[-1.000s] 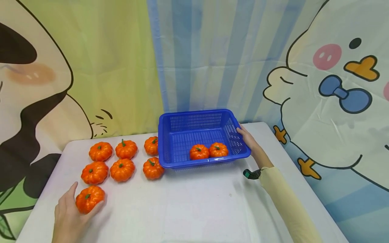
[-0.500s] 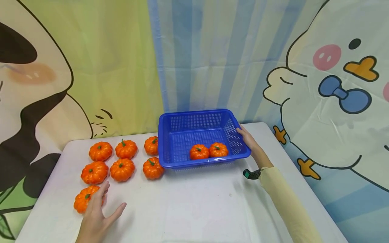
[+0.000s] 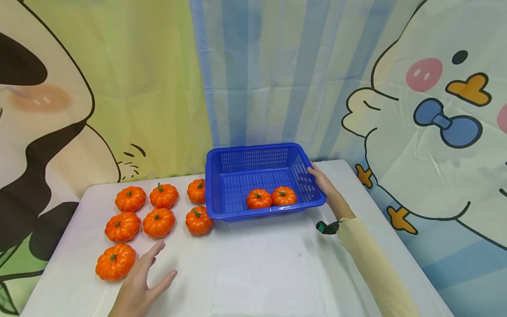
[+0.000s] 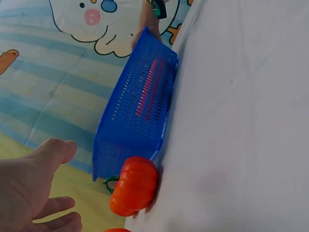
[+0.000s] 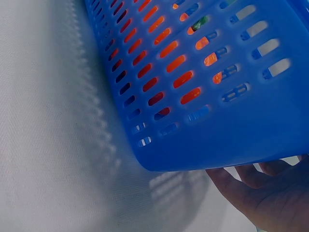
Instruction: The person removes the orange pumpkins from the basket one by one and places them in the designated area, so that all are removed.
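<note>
My left hand (image 3: 140, 284) hovers over the table's near left, thumb and fingers spread and nothing in them. Just left of it lies the nearest orange toy pumpkin (image 3: 115, 262). My right hand (image 3: 324, 184) grips the right end of a blue plastic basket (image 3: 259, 214), its fingers against the outer wall in the right wrist view. Two small pumpkins, one (image 3: 259, 199) beside the other (image 3: 284, 196), sit against the basket's front wall inside. In the left wrist view, another pumpkin (image 4: 135, 186) stands by the basket's left end, beyond my left hand (image 4: 36, 188).
Several more pumpkins, including one (image 3: 159, 223) in the middle row, stand on the left of the white table (image 3: 269, 273). A cartoon-printed curtain (image 3: 253, 75) hangs right behind the table's back edge. A dark device (image 3: 328, 227) is at my right wrist.
My left hand has left the nearest pumpkin, which stays about where it was, and has moved right. The basket and my right hand have stayed put.
</note>
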### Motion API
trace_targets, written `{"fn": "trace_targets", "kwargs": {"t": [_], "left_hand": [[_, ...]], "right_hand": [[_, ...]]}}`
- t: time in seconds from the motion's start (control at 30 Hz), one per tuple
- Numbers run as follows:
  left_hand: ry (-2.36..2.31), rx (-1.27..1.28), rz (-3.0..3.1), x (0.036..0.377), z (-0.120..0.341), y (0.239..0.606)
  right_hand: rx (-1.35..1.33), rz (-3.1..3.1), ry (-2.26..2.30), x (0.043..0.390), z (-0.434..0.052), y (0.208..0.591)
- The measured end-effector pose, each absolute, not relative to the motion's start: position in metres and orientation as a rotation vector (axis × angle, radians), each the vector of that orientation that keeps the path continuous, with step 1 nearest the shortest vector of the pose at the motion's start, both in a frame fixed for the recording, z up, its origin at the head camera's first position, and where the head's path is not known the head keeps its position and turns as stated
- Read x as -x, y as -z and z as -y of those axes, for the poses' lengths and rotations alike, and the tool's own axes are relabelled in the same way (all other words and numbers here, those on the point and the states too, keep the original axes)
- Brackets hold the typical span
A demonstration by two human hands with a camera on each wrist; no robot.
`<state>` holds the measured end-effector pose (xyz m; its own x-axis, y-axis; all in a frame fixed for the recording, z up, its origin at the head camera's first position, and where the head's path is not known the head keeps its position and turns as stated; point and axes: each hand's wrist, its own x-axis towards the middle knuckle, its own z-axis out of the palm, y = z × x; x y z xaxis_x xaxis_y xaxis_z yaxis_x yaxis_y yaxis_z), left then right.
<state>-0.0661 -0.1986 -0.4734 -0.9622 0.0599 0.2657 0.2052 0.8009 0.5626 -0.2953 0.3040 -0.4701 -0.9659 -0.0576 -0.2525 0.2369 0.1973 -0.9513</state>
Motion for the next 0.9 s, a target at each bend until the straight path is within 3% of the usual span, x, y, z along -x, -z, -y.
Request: {"fn": "trace_targets", "kwargs": {"t": [0.57,0.9], "left_hand": [[0.984,0.215,2.84,0.071,0.193,0.472],[1.17,0.477,2.796,0.084,0.177,0.467]], "right_hand": [[-0.169,-2.236,1.843,0.295,-0.303,0.468],[-0.178,-2.238,1.837,0.293,-0.303,0.468]]}}
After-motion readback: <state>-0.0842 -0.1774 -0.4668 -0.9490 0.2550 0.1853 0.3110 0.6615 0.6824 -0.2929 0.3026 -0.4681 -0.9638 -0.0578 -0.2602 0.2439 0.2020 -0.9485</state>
